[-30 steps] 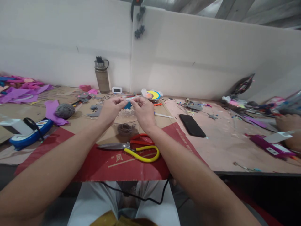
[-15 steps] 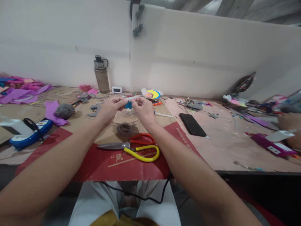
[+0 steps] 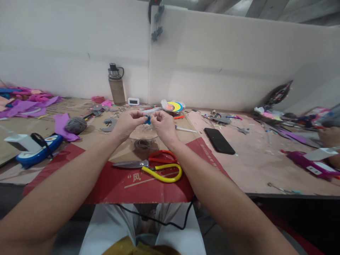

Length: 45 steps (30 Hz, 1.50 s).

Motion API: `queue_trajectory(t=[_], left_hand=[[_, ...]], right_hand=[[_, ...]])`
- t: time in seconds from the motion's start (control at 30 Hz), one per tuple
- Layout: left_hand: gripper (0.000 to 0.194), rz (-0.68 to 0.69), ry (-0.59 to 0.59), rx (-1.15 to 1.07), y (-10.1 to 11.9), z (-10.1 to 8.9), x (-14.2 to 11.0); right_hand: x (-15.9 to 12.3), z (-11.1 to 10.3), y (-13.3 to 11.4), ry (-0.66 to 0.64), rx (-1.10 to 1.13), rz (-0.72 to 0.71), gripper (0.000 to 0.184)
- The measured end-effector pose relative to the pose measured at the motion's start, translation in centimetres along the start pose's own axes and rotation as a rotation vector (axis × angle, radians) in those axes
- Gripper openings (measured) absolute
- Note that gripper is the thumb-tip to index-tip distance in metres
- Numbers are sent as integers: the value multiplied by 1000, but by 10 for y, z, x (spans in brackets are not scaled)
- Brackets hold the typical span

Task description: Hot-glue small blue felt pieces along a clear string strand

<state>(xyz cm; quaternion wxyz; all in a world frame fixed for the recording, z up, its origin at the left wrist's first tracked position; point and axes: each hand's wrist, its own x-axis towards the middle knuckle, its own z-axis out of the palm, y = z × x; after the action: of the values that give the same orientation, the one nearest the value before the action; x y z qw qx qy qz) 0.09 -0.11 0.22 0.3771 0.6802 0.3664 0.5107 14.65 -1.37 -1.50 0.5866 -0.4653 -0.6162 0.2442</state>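
Note:
Between my fingertips is a small blue piece (image 3: 147, 120), perhaps felt or cloth; its exact kind is too small to make out. My left hand (image 3: 129, 123) pinches its left side, and my right hand (image 3: 164, 124) pinches it from the right. Below the hands sits a clear shallow dish (image 3: 138, 134) with tiny bits in it, partly hidden by my fingers. A coil of grey yarn (image 3: 142, 144) lies just in front of the dish. Nearer to me, scissors (image 3: 148, 165) with one red and one yellow handle rest on a red printed sheet (image 3: 106, 187).
A bottle (image 3: 116, 86) and a small white digital clock (image 3: 133, 101) stand at the back. Left are a grey yarn ball (image 3: 75, 125), purple scraps (image 3: 34, 106) and a blue power strip (image 3: 42, 150). Right are a black phone (image 3: 219, 140), a purple power strip (image 3: 310, 164) and another person's hand (image 3: 329, 137).
The blue piece has turned or folded between my fingers and shows less of its face. Both hands stay close together over the dish. The whole view has shifted slightly.

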Motion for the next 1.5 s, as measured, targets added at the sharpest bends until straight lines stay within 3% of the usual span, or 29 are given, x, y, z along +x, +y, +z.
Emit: queue_trajectory(t=[0.4, 0.63, 0.97, 1.5], left_hand=[[10, -20, -7, 57, 3, 1, -1], [12, -133, -64, -170, 2, 0, 1], [10, -5, -39, 48, 6, 2, -3], [11, -21, 0, 128, 1, -1, 0]], right_hand=[[-2, 3, 1, -7, -12, -7, 19], [-1, 1, 1, 9, 36, 45, 20], [-4, 3, 4, -14, -5, 6, 18], [-1, -6, -1, -106, 100, 21, 23]])
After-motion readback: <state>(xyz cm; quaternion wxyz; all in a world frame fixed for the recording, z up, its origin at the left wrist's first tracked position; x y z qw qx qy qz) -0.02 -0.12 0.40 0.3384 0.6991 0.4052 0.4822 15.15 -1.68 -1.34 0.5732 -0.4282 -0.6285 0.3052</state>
